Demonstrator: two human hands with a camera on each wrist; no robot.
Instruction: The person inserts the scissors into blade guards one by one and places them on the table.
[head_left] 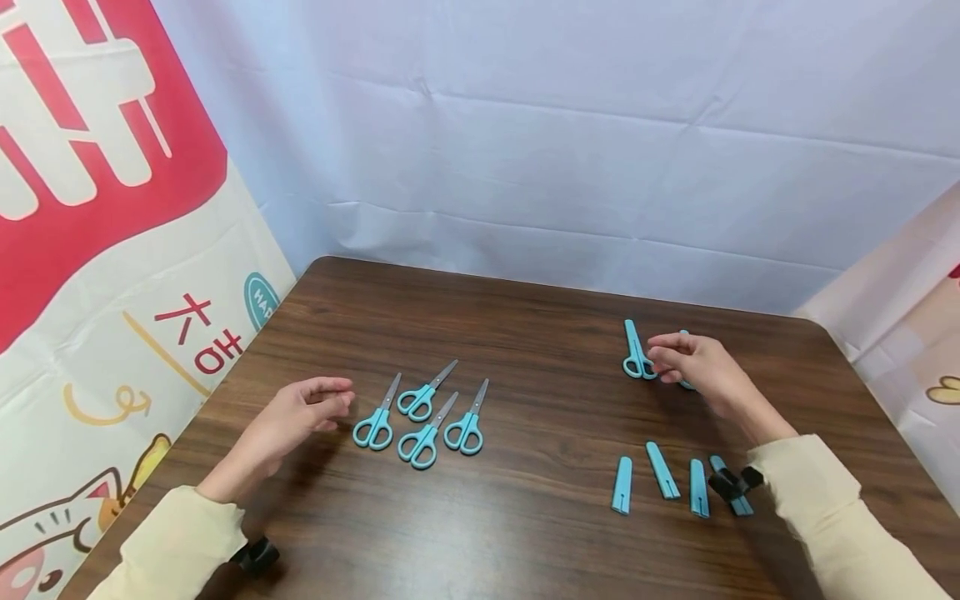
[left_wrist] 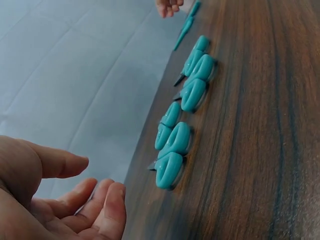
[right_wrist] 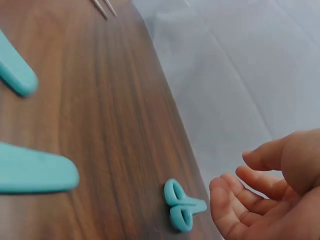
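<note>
My left hand (head_left: pixel 303 414) hovers just left of several turquoise-handled scissors, its fingers relaxed and holding nothing. The nearest pair of scissors (head_left: pixel 373 428) lies with its bare blades toward the far side. In the left wrist view, a gap separates the thumb and fingers of that hand (left_wrist: pixel 75 205). My right hand (head_left: pixel 697 367) is over the far right of the table, fingers loosely bent and holding nothing. Beside its fingertips lies a sheathed pair of scissors (head_left: pixel 633 354); another sheathed pair (head_left: pixel 686 385) is mostly hidden behind the hand.
Several loose turquoise blade covers, one of them a cover (head_left: pixel 622 485) at the left end, lie in a row below my right hand. The right wrist strap camera (head_left: pixel 735 483) overlaps the rightmost cover. A white curtain (head_left: pixel 525 167) hangs behind the wooden table (head_left: pixel 525 533).
</note>
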